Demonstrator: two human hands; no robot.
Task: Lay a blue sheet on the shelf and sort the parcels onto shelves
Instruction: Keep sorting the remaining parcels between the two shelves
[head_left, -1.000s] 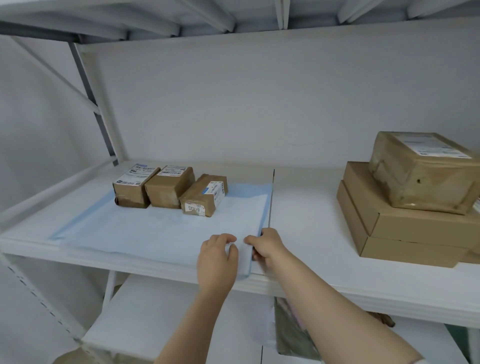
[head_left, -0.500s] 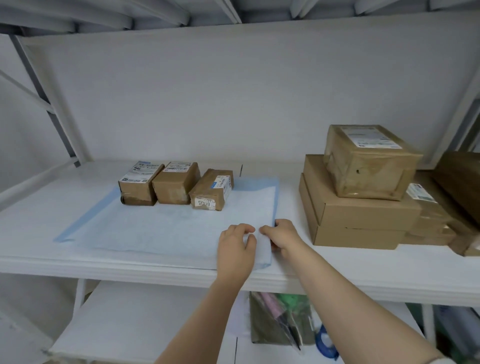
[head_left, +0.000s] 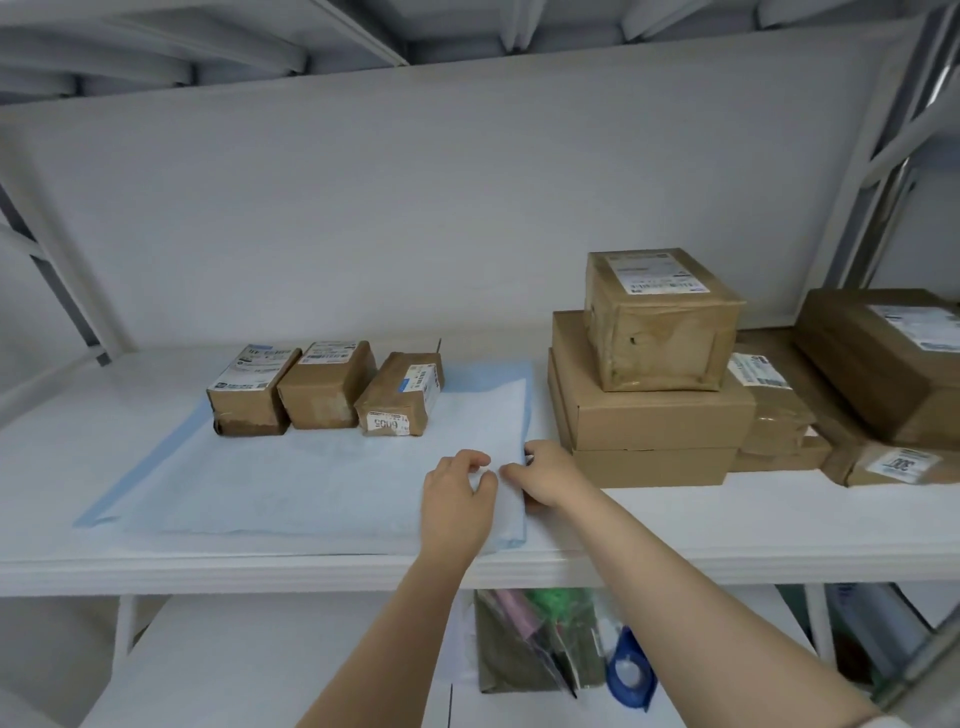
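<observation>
**Shelf, seen from the front.** One pale blue rectangular sheet (head_left: 311, 478) is being shown lying flat on the white shelf (head_left: 727, 525), left of centre in the frame, with its near edge just inside the shelf's front lip. Three small brown taped parcels, each with a white label, are being carried side by side along the sheet's far edge. These are the left parcel (head_left: 249, 392), the middle parcel (head_left: 324, 387) and the right parcel (head_left: 397, 397), and the last is turned slightly askew.

**Hands.** Two hands are being held close together at the sheet's near right corner, in the centre of the frame, with a narrow strip of sheet showing between them. The left hand (head_left: 457, 501) is being rested knuckles-up on the sheet with its fingers bent. Whether a fold is being gripped beneath it cannot be told. The sheet's right edge is being pinched by the right hand (head_left: 548, 475), thumb on top and fingers curled at the border.

**Other items.** Right of centre, just beside that hand, two flat cardboard boxes (head_left: 649, 415) are being shown stacked, with one cube-shaped taped brown parcel (head_left: 660, 332) on top. Further brown parcels (head_left: 883, 364) are being cut off by the right edge of the frame, so their number cannot be counted. On the lower shelf (head_left: 234, 665), at the bottom of the frame, one clear plastic bag (head_left: 524, 644) of coloured items and one blue plastic object (head_left: 631, 670) are being glimpsed.
</observation>
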